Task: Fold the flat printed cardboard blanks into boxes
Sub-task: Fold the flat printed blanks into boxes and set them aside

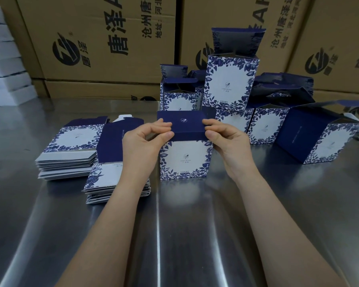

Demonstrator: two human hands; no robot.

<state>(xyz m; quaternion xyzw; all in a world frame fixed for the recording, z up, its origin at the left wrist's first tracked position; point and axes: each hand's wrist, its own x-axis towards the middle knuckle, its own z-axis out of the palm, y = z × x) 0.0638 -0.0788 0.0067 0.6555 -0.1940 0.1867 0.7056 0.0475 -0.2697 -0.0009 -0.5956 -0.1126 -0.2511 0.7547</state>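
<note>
While the printed box (pixel 186 160) stands on the steel surface (pixel 195 224), its navy lid (pixel 182 123) is pinched at both ends by fingers of the left hand (pixel 141 141) and right hand (pixel 226 146).

1 wide-angle head cam, facing fwd & down, close over the steel table (pixel 195 235).

The left carton (pixel 104 38) bore "唐泽" in large black characters beside a round black logo, with "沧州唐泽" and "地址:河北" in smaller print. The middle carton (pixel 282 21) repeated "沧州唐泽". The box (pixel 184 160) showed a small white emblem on its blue lid; its finer print was too small to read.
</note>
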